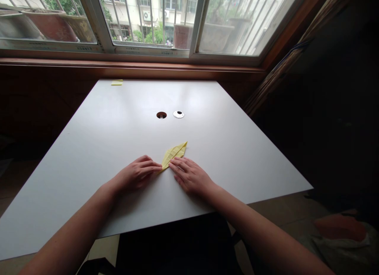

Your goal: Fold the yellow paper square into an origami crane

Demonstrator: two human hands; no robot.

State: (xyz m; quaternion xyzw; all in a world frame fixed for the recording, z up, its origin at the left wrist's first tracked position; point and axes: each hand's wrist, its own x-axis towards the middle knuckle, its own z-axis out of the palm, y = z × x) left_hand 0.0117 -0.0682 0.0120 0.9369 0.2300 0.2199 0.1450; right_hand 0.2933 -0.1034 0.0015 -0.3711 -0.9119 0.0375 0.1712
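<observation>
A folded piece of yellow paper [174, 151], long and pointed at both ends, lies on the white table in front of me. A crease or layered edge runs along its length. At its lower left tip, my left hand [143, 170] is closed, the fingertips holding the corner; its thumb is hidden. My right hand [189, 173] lies flat with fingers stretched out and slightly apart, the fingertips on the paper's lower right edge. The far upper right tip of the paper sticks out free of both hands.
On the white table [118, 121], a small yellow paper piece [117, 82] lies at the far left edge. A round cable hole [161, 115] sits beside its loose silver cover [178, 114]. Behind the table is a barred window with flowerpots [50, 25]; a curtain [275, 69] hangs right.
</observation>
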